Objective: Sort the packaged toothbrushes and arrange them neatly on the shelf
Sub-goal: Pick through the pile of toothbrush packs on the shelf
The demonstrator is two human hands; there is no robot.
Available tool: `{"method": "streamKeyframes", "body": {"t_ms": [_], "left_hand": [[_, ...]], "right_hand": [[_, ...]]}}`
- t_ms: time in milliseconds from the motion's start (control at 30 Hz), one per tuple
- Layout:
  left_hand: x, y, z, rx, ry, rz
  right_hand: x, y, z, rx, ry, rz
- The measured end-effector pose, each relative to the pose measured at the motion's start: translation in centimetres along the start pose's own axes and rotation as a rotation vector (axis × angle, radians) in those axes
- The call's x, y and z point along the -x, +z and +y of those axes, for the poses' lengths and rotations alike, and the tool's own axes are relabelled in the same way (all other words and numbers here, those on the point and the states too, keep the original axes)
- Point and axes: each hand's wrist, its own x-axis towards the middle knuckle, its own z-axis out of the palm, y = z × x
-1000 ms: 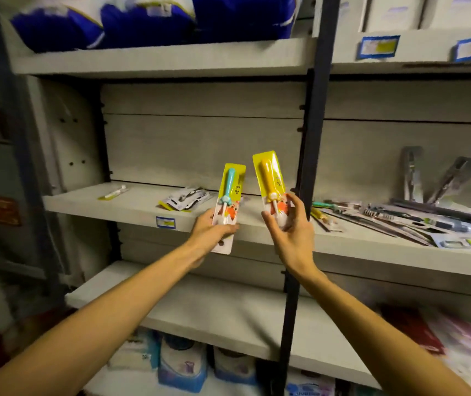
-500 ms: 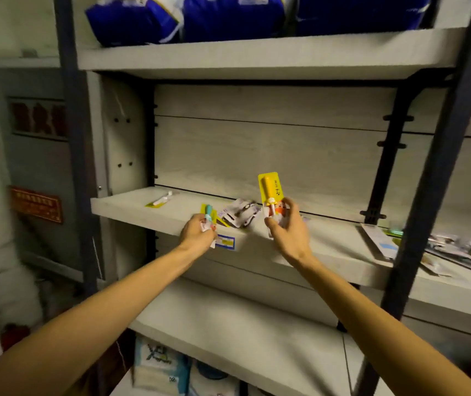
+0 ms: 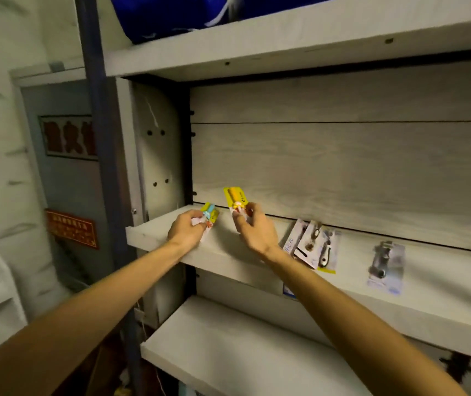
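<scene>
My left hand [image 3: 187,230] grips a yellow pack with a blue toothbrush [image 3: 210,214], held low over the left end of the middle shelf [image 3: 148,235]. My right hand [image 3: 252,228] grips a yellow pack with an orange toothbrush [image 3: 235,197], standing nearly upright close to the shelf's back panel. The two packs are a short gap apart. My fingers hide the lower half of each pack.
Right of my right hand lie a few grey carded packs [image 3: 312,244] and another carded item [image 3: 387,267] on the same shelf. Blue bags [image 3: 171,15] sit on the top shelf. A lower shelf [image 3: 228,347] juts out below. A dark upright post [image 3: 97,138] borders the left side.
Both hands have carried the two packs leftward along the shelf to its left end. The blue-brush pack has dropped lower, almost onto the shelf board.
</scene>
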Motion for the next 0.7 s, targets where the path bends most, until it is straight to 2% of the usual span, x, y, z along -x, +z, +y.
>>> {"method": "streamKeyframes", "body": {"t_ms": [133,300,367,433,567,700], "left_hand": [[-3.8,-0.8,-2.7,-0.149,0.07,0.032],[-8.4,-1.5,-6.7,-0.401,0.15,-0.183],[-9.7,-1.2,-7.7,-0.417,0.21,-0.238],[-10.5,-0.8,-8.4,-0.375,0.281,-0.249],[-11.4,0.0,-9.3,-0.379,0.418,-0.289],[-11.4,0.1,-9.3,-0.446,0.43,-0.312]], "right_hand": [[-2.5,4.1,0.3,0.138,0.036,0.009],[-4.9,7.3,1.9,0.427,0.143,-0.116],[-5.4,8.1,2.1,0.567,0.113,-0.197],[-5.5,8.6,2.2,0.589,0.097,-0.235],[-5.7,8.5,2.4,0.555,0.115,-0.191],[-5.2,8.2,1.4,0.505,0.157,-0.179]]}}
